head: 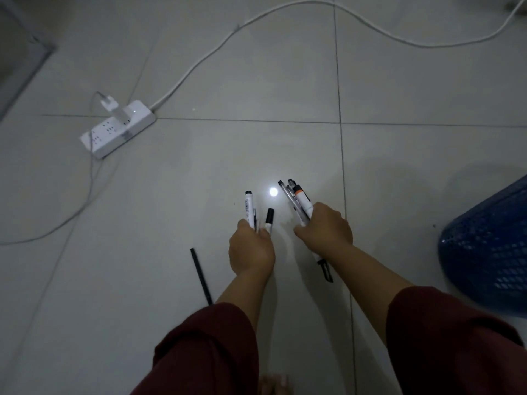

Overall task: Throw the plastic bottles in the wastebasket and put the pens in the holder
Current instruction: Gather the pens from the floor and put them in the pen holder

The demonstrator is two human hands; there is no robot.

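My left hand is closed around a white marker with a black cap and a second white marker, both pointing away from me. My right hand grips a bundle of several pens, one of them white with an orange band. A long black pen lies loose on the floor to the left of my left wrist. Another black pen lies on the floor beside my right wrist, partly hidden by the arm. A blue mesh wastebasket stands at the right edge. No bottles and no holder are in view.
A white power strip with a plugged-in charger sits on the tiled floor at the upper left. Its thick white cable snakes across the top. A thin grey cord trails down the left. A grey panel edge is at far left.
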